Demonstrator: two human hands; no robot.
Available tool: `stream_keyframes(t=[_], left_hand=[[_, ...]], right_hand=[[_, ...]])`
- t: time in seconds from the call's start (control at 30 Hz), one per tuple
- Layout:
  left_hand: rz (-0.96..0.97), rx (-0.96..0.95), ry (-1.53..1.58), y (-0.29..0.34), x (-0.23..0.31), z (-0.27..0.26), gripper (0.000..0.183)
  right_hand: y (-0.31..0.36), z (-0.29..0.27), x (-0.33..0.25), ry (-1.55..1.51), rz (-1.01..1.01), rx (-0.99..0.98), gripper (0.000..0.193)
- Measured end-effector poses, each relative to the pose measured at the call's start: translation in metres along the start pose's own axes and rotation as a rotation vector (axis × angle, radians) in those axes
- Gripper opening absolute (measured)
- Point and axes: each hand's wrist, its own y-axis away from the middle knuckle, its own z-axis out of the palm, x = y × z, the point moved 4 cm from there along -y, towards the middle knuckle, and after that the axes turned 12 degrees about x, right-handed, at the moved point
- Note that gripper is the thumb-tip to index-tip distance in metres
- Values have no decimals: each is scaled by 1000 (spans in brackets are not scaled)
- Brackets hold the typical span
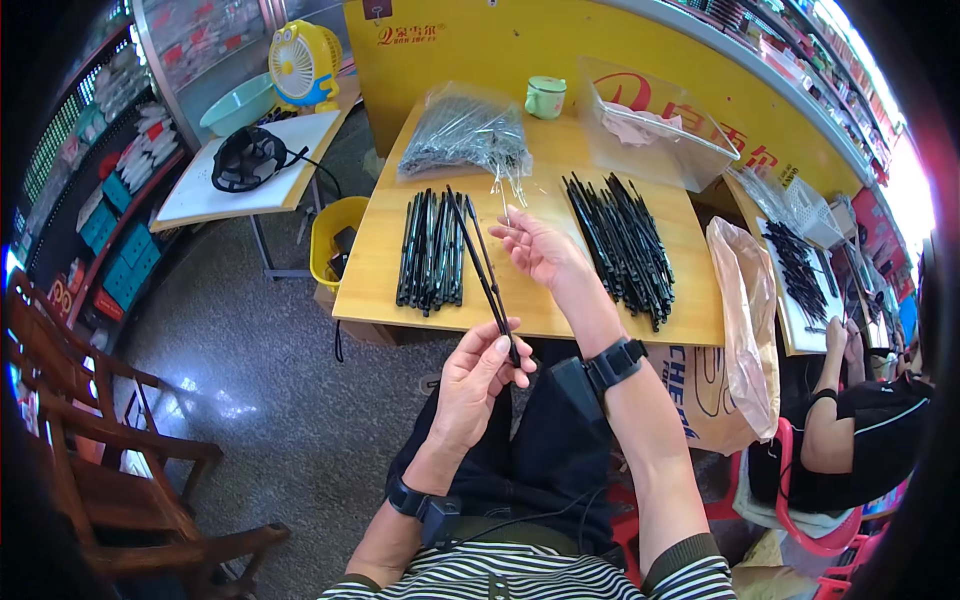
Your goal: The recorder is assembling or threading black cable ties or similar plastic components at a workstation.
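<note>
My left hand (pixel 478 385) is closed around the lower ends of slim black sticks (pixel 487 280), held upright and slightly fanned in front of the table's near edge. Two of them can be told apart. Above the table, my right hand (pixel 540 250) pinches a thin pale strip (pixel 506 205), possibly a wire tie; its exact kind is too small to tell. Several similar shiny strips (pixel 513 187) lie just beyond the fingers. A row of glossy black sticks (pixel 430 250) lies left of my hands. To the right is a bigger pile of black sticks (pixel 622 250).
Behind lie a clear bag of dark sticks (pixel 465 135), a green lidded mug (pixel 545 97) and a clear bin (pixel 690 150). A brown paper bag (pixel 740 330) hangs by the table's right edge. A co-worker (pixel 850 420) sits at right; wooden chairs (pixel 120 460) stand left.
</note>
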Motion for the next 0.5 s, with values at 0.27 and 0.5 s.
stream_keyframes(t=[0.27,0.5], left_hand=[[-1,-9,-20,4,-3,0,24],[-31,7,31,4,-4,-7,20]], right_hand=[[-11,-4,-10,201,-145,-1,17],[28,-19,0,336,-166,-28,12]])
